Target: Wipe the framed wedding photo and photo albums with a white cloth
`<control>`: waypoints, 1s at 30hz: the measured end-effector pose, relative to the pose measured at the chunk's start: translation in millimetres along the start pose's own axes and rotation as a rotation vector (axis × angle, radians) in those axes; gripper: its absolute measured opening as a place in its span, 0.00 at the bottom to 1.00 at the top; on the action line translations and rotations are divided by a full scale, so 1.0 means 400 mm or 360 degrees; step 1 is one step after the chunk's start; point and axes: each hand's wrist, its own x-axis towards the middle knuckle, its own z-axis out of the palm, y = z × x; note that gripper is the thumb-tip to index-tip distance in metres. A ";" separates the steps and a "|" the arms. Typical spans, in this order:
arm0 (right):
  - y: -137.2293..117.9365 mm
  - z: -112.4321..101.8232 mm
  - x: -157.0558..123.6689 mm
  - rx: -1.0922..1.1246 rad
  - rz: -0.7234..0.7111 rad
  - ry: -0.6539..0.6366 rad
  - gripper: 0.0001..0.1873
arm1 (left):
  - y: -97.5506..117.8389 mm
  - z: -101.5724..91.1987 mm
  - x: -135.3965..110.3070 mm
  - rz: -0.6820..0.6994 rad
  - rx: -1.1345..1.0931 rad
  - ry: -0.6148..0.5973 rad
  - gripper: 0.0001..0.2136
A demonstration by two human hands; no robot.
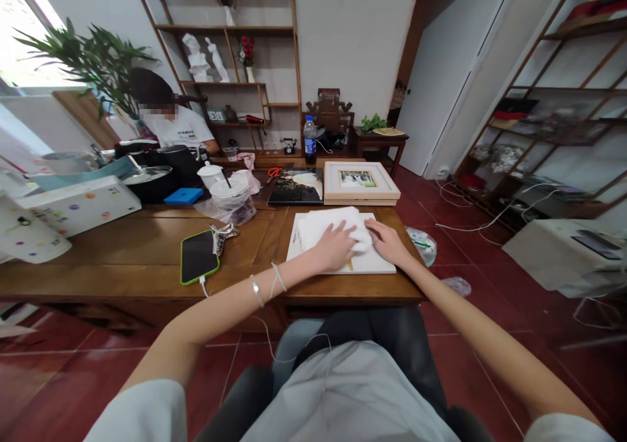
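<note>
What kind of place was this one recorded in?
Probably a small studio or home office, though the view can't settle which. It shows a long wooden desk, a framed picture lying on it, and wall shelves displaying white sculptures and vases.

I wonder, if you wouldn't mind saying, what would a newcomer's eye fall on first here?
Probably the white, cloth-like piece under the left hand, lying on a white board at the table's near edge, with the right hand at the board's right side. Next, perhaps, the blue-capped bottle beyond the framed picture, and the green-rimmed phone to the left.
</note>
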 end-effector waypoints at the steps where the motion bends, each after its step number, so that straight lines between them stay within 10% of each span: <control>1: -0.003 -0.001 0.000 -0.0008 0.0001 0.0003 0.20 | -0.018 0.010 0.023 -0.0038 0.0012 0.0026 0.15; 10: -0.006 -0.005 0.000 -0.0088 0.0050 0.0070 0.22 | -0.035 0.035 0.083 -0.0144 0.0063 0.0086 0.15; 22: -0.001 -0.010 0.000 0.0042 0.0052 0.0076 0.25 | 0.187 -0.033 -0.126 0.0271 0.0137 0.0007 0.13; 30: 0.001 -0.010 -0.001 -0.0004 0.0066 0.0072 0.23 | 0.080 -0.009 -0.028 0.0131 0.0098 0.0001 0.14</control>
